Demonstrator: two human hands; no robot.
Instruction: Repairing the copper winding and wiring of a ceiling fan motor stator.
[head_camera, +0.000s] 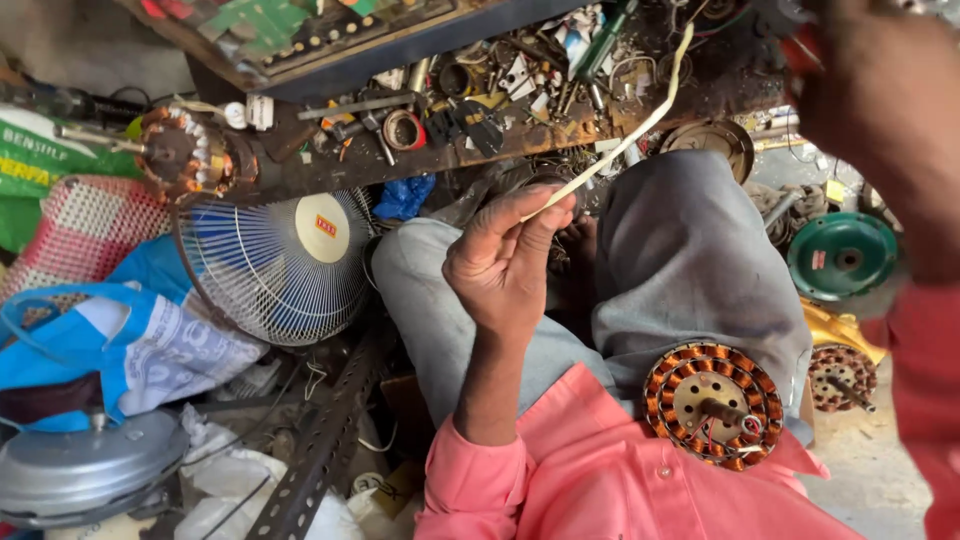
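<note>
The white sleeving strip (640, 120) is pinched by the left hand (505, 265); the blurred right hand's (880, 110) fingers cannot be judged; the strip could slip if tugged.

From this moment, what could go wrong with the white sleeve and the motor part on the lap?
1. The copper-wound stator lies loose on the person's thigh, tilted; it might slide off toward the floor.
2. The left hand pinches only the end of the thin white sleeve, whose far part runs over the cluttered workbench; it may snag on the scattered parts.
3. The right hand is blurred, so its grip cannot be judged.
</note>
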